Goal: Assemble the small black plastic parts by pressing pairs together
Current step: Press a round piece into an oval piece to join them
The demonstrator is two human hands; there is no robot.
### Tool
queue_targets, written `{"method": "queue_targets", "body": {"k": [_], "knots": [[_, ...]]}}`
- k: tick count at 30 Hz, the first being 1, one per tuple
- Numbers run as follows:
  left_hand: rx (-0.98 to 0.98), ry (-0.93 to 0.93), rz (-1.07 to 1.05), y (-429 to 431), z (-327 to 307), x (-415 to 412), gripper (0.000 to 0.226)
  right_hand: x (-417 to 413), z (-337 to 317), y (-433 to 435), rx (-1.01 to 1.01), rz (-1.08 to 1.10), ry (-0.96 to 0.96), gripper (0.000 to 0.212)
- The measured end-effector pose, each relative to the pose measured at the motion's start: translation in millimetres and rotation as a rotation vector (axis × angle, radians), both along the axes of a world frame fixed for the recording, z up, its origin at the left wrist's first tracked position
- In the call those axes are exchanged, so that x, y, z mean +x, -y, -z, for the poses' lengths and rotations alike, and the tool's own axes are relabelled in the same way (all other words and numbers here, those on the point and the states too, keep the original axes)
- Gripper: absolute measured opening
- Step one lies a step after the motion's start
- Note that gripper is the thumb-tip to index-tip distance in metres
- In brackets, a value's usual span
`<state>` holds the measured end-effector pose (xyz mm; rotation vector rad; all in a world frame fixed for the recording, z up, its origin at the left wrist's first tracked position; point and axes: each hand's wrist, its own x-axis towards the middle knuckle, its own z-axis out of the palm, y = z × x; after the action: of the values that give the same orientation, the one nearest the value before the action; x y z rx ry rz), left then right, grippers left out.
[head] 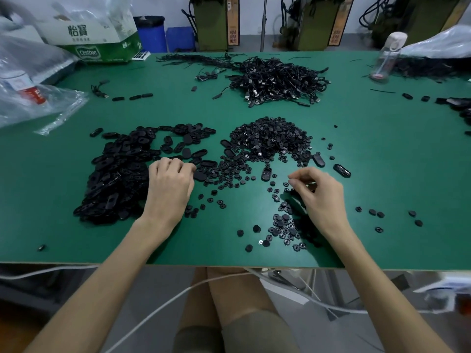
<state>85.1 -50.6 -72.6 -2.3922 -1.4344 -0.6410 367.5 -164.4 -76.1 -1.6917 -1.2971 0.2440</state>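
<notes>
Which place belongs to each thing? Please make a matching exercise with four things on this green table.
Things:
1. oval parts pile
2. round parts pile
3. cable heap
4. bottle

Places:
A. far right
B. near left
C. far middle
D. near middle

Pairs: 1-B, 2-D, 3-C, 4-A

Carton point(96, 39), far-left corner of table point(382, 149): "怡寶" on white face, "Cestbon" on green band. Orange machine labels point(232, 21) behind: unreadable.
</notes>
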Motion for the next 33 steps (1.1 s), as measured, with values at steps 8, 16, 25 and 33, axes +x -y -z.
{"method": "queue_targets", "body": {"k": [8,16,25,33], "knots": [[-0.332,0.668,0.170,1.2,-17.6,31.0,0.024,1.6,1.8,0.3,-0.014,-0.008,-0.021,0.008],[-0.480,0.764,0.044,-11.2,-21.1,6.9,0.029,1.6,2.5,-0.9,-0.006,-0.015,0.004,0.011],[-0.255,0.410,-0.060,-22.5,-25.1,-29.0,0.026,1.9,4.1,-3.1,-0.002,-0.014,-0.019,0.011],[-0.232,0.333,-0.102,-17.8,-26.7,-35.3,0.017,1.6,4.6,-4.4,-0.021,-0.032,0.004,0.006]]}}
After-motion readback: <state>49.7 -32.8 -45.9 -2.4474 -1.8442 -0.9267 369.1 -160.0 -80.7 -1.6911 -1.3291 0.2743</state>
